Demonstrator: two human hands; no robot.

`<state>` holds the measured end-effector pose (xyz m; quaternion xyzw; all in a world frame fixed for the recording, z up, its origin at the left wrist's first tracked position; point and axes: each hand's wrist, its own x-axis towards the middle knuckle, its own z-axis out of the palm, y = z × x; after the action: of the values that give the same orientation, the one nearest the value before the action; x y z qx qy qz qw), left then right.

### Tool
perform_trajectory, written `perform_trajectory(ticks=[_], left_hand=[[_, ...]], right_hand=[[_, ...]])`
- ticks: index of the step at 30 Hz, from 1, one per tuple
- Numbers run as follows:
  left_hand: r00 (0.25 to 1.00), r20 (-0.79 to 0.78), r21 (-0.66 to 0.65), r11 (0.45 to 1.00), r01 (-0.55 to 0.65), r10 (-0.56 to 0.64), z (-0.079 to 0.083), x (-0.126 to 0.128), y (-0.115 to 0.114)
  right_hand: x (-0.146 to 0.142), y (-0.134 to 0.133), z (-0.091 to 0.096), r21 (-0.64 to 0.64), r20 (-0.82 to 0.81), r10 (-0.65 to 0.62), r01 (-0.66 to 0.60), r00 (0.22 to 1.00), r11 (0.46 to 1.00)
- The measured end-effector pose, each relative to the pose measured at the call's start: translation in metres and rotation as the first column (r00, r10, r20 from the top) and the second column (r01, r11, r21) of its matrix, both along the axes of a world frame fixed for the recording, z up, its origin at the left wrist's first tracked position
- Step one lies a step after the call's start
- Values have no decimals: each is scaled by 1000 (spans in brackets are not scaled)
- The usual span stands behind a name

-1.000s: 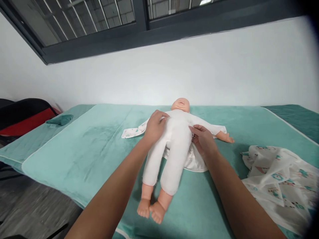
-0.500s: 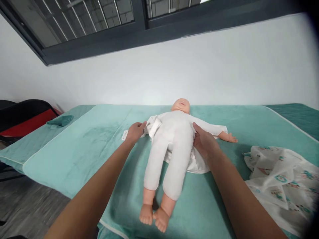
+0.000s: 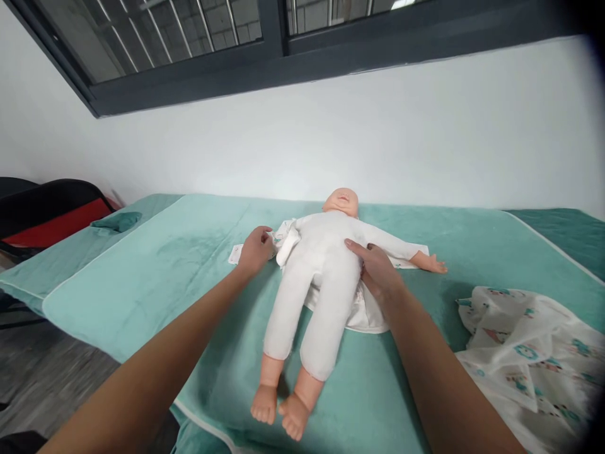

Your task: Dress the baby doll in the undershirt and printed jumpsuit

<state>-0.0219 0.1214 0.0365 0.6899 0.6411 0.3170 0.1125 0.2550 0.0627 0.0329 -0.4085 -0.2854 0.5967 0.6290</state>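
A baby doll (image 3: 326, 277) with a white cloth body lies on its back, feet toward me. A white printed garment (image 3: 371, 315) is spread partly beneath it, showing beside the hip and under the outstretched arm on the right. At the doll's other arm, my left hand (image 3: 256, 251) is closed on the bunched garment sleeve, whose end pokes out on the far side of the hand. My right hand (image 3: 382, 270) grips the doll's hip, thumb on top of the cloth body, the other fingers partly hidden along its side.
A green padded cover (image 3: 155, 271) lies over the bed against a white wall. Crumpled white printed cloth (image 3: 534, 353) rests at the right. A black and red chair (image 3: 57, 214) stands beyond the left edge, and a dark-framed window (image 3: 274, 47) is above.
My right hand has moved slightly left, its thumb now further over the doll's hip. The doll's legs have shifted a little left in view. My left hand stays at the sleeve.
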Motion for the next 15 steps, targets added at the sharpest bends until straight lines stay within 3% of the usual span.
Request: perform_trajectory(ticks=[2, 7, 11, 15], left_hand=[[989, -135, 69, 995, 75, -65, -10, -19, -9], [905, -406, -8, 991, 137, -128, -28, -60, -25], [835, -521, -10, 980, 200, -176, -24, -75, -12], [803, -589, 68, 984, 166, -95, -18, -84, 13]], right_hand=[[0, 0, -1, 18, -15, 2, -1, 1000, 1000], [0, 0, -4, 47, -50, -25, 27, 998, 999], [2, 2, -9, 16, -67, -32, 33, 997, 999], [5, 2, -11, -6, -67, -29, 28, 997, 1000]])
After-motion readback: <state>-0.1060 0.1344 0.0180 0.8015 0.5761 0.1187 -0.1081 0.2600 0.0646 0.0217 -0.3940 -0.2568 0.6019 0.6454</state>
